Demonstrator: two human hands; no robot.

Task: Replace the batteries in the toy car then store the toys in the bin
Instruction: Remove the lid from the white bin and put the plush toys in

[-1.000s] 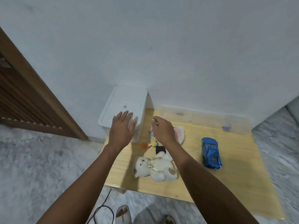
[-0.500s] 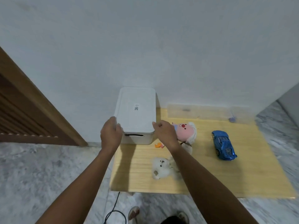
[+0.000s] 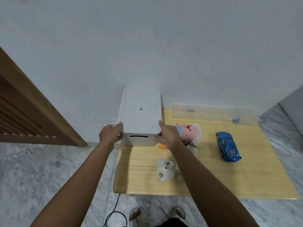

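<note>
Both hands clamp the bin lid (image 3: 141, 112) — left hand (image 3: 110, 133) curled on its left edge, right hand (image 3: 168, 134) on its right edge. Bin (image 3: 139, 140) closed, at the table's (image 3: 246, 177) back-left corner. Car (image 3: 228, 146), pink doll (image 3: 188, 130), white bear (image 3: 164, 170) lie out — nothing stored; battery swap can't be judged.

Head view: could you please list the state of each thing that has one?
Bin: upright, closed.
Lid: on the bin, gripped at both near corners.
Left hand: holds the lid.
Right hand: holds the lid.
Toy car: on its wheels.
White plush: lying down.
Pink plush: lying down.
</note>
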